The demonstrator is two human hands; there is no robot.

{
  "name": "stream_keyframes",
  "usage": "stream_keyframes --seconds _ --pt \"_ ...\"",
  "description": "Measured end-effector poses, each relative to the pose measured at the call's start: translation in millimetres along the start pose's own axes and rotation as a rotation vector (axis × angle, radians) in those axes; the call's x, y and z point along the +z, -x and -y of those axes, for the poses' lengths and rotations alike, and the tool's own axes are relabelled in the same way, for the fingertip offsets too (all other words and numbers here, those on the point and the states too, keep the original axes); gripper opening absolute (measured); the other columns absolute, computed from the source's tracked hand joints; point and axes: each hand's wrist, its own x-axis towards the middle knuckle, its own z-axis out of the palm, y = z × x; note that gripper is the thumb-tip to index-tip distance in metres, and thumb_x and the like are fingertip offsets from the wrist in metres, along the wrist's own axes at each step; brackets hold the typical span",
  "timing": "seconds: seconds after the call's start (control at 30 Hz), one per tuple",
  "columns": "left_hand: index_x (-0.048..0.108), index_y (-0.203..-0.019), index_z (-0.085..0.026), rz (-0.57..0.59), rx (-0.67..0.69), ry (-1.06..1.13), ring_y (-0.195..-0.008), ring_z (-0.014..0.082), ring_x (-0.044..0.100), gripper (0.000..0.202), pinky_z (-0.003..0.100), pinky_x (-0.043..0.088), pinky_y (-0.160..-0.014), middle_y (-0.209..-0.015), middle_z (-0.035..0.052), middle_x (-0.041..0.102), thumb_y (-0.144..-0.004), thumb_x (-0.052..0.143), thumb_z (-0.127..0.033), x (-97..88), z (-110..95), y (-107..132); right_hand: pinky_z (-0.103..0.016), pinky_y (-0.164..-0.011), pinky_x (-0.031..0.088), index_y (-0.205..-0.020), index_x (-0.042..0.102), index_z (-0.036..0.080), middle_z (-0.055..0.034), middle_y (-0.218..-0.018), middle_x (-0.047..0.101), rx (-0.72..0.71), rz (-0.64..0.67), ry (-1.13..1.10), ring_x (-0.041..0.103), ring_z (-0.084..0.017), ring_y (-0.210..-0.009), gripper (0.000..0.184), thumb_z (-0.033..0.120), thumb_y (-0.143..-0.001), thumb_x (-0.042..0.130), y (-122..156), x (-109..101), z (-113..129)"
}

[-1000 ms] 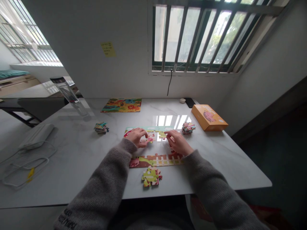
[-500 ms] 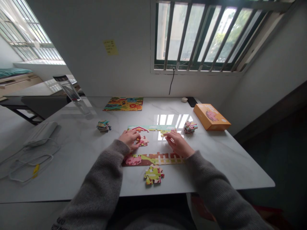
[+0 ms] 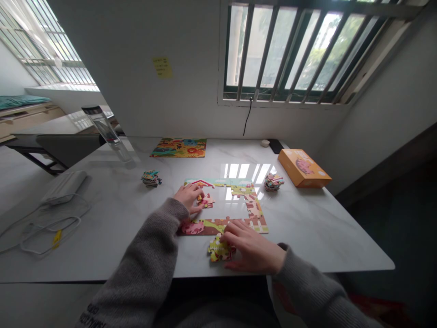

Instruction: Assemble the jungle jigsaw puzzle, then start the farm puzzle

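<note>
Jigsaw border lies on our marble table, its centre unfilled. We note our left hand inside the border, fingers together and touching small pink pieces. Our right hand, fingers spread apart, lies over loose yellow-green pieces just below the border.

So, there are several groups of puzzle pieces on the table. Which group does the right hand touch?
The yellow-green clump nearest the table edge, under the right hand; the left stack and right stack lie farther back, touching no hand.
</note>
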Motion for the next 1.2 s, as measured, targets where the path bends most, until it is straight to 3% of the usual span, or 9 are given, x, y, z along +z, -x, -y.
stream_keyframes --seconds 0.17,0.4,0.57,0.73,0.93,1.1,1.2 --pt "0.065 -0.096 -0.022 -0.099 0.053 0.090 -0.103 0.0258 0.058 0.017 0.039 0.042 -0.090 -0.106 0.0069 0.066 -0.083 0.062 -0.031 -7.4 -6.4 -2.6 -0.037 -0.085 0.046 -0.101 0.057 0.021 -0.0072 -0.105 0.056 0.001 0.053 0.005 0.050 -0.023 -0.096 0.027 0.025 -0.080 0.073 -2.7 7.9 -0.2" --pt "0.063 -0.089 -0.020 -0.236 0.105 0.431 -0.084 0.0182 0.061 0.015 0.034 0.048 -0.083 -0.092 0.0050 0.066 -0.090 0.052 -0.031 -12.9 -32.0 -6.0 -0.037 -0.086 0.047 -0.107 0.054 0.022 -0.0074 -0.109 0.055 0.044 -0.022 -0.104 0.050 -0.022 -0.097 0.036 0.024 -0.078 0.075 -7.0 -5.0 -7.9" --pt "0.058 -0.113 -0.020 -0.067 0.065 0.646 -0.076 0.0172 0.064 0.032 0.031 0.050 -0.074 -0.083 0.0017 0.066 -0.094 0.051 -0.045 -3.9 -46.7 -5.1 -0.039 -0.087 0.047 -0.105 0.051 0.021 -0.0083 -0.106 0.053 0.052 -0.170 -0.020 0.049 -0.024 -0.099 0.031 0.020 -0.080 0.069 -27.1 -22.2 -40.7" --pt "0.052 -0.126 -0.021 -0.066 0.159 0.401 -0.084 0.0210 0.063 0.059 0.038 0.048 -0.085 -0.094 0.0032 0.066 -0.077 0.073 -0.046 5.5 -44.1 -6.7 -0.039 -0.085 0.048 -0.105 0.048 0.020 -0.0088 -0.106 0.050 0.091 -0.261 0.025 0.049 -0.025 -0.099 0.036 0.013 -0.075 0.066 -46.5 -27.3 -71.7" --pt "0.056 -0.117 -0.020 -0.131 0.207 0.242 -0.086 0.0217 0.063 0.042 0.038 0.045 -0.085 -0.095 0.0043 0.067 -0.082 0.071 -0.039 6.7 -42.8 -7.9 -0.041 -0.087 0.050 -0.109 0.048 0.021 -0.0091 -0.106 0.050 0.084 -0.313 0.020 0.050 -0.026 -0.100 0.038 0.013 -0.075 0.065 -48.1 -17.0 -74.8" --pt "0.058 -0.116 -0.020 -0.187 0.189 0.210 -0.090 0.0230 0.064 0.043 0.038 0.042 -0.085 -0.094 0.0044 0.068 -0.084 0.073 -0.043 9.0 -38.6 -9.0 -0.041 -0.093 0.050 -0.120 0.048 0.023 -0.0096 -0.114 0.051 0.074 -0.371 -0.107 0.053 -0.025 -0.106 0.046 0.018 -0.079 0.068 -41.7 -21.1 -77.4" --pt "0.058 -0.116 -0.020 -0.239 0.167 0.210 -0.089 0.0229 0.064 0.047 0.037 0.040 -0.084 -0.092 0.0037 0.068 -0.081 0.076 -0.045 11.5 -35.5 -9.8 -0.040 -0.091 0.049 -0.122 0.049 0.022 -0.0103 -0.113 0.053 0.115 -0.465 -0.135 0.055 -0.025 -0.105 0.038 0.023 -0.087 0.064 -36.6 -26.7 -83.3"
